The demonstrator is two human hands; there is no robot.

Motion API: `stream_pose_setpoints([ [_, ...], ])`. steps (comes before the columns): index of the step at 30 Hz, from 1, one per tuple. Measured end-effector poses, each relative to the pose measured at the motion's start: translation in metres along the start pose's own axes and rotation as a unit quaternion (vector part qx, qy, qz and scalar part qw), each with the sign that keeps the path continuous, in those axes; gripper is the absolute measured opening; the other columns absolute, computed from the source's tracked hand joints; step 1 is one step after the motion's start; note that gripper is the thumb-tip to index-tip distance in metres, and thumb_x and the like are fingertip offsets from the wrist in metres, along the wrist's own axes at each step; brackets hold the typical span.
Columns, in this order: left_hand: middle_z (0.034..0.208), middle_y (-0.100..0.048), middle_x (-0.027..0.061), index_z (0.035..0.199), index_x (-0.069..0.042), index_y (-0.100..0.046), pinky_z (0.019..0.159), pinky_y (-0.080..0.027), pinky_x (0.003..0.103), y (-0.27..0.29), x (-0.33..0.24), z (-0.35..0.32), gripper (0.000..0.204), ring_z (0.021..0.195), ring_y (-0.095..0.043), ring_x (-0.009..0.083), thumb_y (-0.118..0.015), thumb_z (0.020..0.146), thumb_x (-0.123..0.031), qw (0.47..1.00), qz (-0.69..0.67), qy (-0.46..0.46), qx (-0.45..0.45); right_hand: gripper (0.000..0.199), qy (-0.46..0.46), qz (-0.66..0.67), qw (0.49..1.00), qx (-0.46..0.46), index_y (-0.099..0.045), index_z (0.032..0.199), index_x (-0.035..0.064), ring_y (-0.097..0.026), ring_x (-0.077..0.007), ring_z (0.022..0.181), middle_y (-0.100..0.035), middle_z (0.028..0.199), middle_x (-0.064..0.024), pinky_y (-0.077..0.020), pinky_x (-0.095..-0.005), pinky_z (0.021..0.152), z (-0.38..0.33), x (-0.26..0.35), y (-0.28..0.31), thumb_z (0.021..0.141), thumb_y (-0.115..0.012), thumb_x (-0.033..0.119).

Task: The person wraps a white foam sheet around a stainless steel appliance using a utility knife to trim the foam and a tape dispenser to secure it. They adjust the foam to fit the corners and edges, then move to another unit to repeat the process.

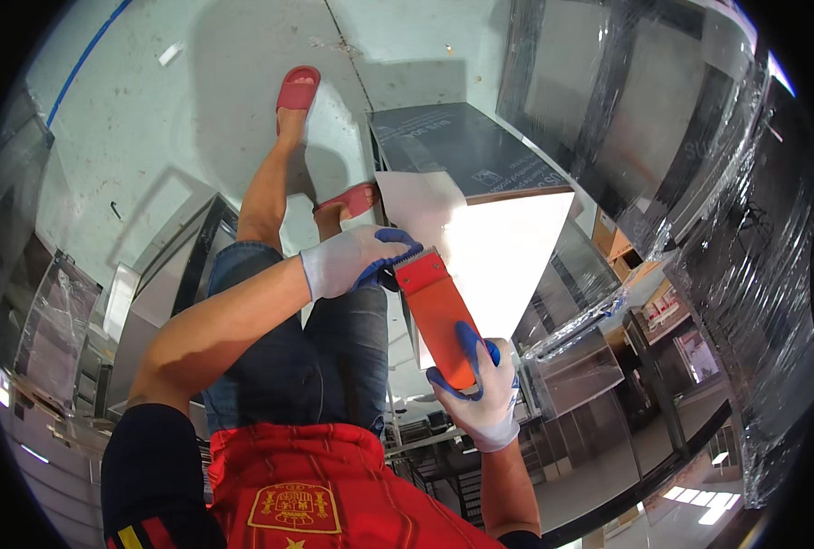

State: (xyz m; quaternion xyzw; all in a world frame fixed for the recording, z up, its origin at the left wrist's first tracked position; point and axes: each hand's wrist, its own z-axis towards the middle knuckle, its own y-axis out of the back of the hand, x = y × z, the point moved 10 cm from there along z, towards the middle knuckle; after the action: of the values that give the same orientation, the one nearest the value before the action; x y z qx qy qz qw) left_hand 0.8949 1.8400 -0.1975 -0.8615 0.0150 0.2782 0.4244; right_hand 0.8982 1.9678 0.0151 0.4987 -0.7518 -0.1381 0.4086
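Note:
Between my hands is an orange-red tape dispenser with a toothed metal edge at its far end. My right hand, in a white glove with blue fingertips, wraps round its near end. At the toothed end my left hand, gloved the same way, has its fingers curled against the edge. A small black part shows beside those fingers; what exactly they pinch is hidden. Just beyond the dispenser stands a box-shaped unit with a dark film-covered side and a brightly lit white face. A pale sheet hangs over its corner.
Tall units in clear stretch wrap stand at the right. Another grey-and-black unit is close by my left leg. My feet in red slides rest on the pale green floor. A blue line crosses the floor at far left.

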Motion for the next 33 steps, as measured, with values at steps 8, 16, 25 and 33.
stream_pose_setpoints([
  [8, 0.093, -0.075, 0.0068, 0.119, 0.003, -0.075, 0.075, -0.057, 0.032, 0.085, -0.001, 0.053, 0.024, 0.081, -0.068, 0.0132, -0.064, 0.107, -0.014, 0.984, 0.092, 0.120, -0.092, 0.084, -0.171, 0.018, 0.984, 0.054, -0.057, 0.156, 0.0046, -0.067, -0.0346, 0.094, -0.063, 0.110, -0.0180, -0.0565, -0.0438, 0.084, 0.075, 0.019, 0.009, 0.080, -0.093, 0.016],
  [16, 0.088, -0.075, 0.0125, 0.118, -0.002, -0.078, 0.076, -0.058, 0.040, 0.265, 0.065, 0.189, 0.032, 0.079, -0.072, 0.0260, -0.068, 0.104, -0.030, 0.904, 0.358, 0.135, -0.190, 0.087, -0.327, 0.032, 0.943, 0.056, -0.058, 0.156, 0.0066, -0.074, -0.0355, 0.102, -0.067, 0.117, -0.0198, -0.0614, -0.0417, 0.090, 0.082, 0.025, 0.063, 0.078, -0.094, 0.020],
  [25, 0.145, -0.067, 0.0207, 0.136, -0.008, -0.069, 0.110, -0.052, 0.045, 0.250, 0.149, 0.209, 0.049, 0.133, -0.064, 0.0388, -0.069, 0.100, -0.042, 0.854, 0.446, 0.155, -0.218, 0.089, -0.406, -0.016, 0.905, 0.126, -0.058, 0.154, 0.0054, -0.074, -0.0365, 0.104, -0.070, 0.118, -0.0163, -0.0617, -0.0433, 0.092, 0.085, 0.008, 0.028, 0.071, -0.090, 0.012],
  [33, 0.179, -0.031, 0.0156, 0.169, -0.006, -0.038, 0.130, -0.032, 0.055, 0.192, 0.136, 0.200, 0.078, 0.164, -0.031, 0.0381, -0.056, 0.109, -0.052, 0.813, 0.548, 0.157, -0.116, 0.093, -0.393, -0.009, 0.912, 0.118, -0.054, 0.160, 0.0134, -0.073, -0.0397, 0.104, -0.065, 0.118, -0.0201, -0.0610, -0.0466, 0.090, 0.079, 0.002, 0.025, 0.077, -0.096, 0.026],
])
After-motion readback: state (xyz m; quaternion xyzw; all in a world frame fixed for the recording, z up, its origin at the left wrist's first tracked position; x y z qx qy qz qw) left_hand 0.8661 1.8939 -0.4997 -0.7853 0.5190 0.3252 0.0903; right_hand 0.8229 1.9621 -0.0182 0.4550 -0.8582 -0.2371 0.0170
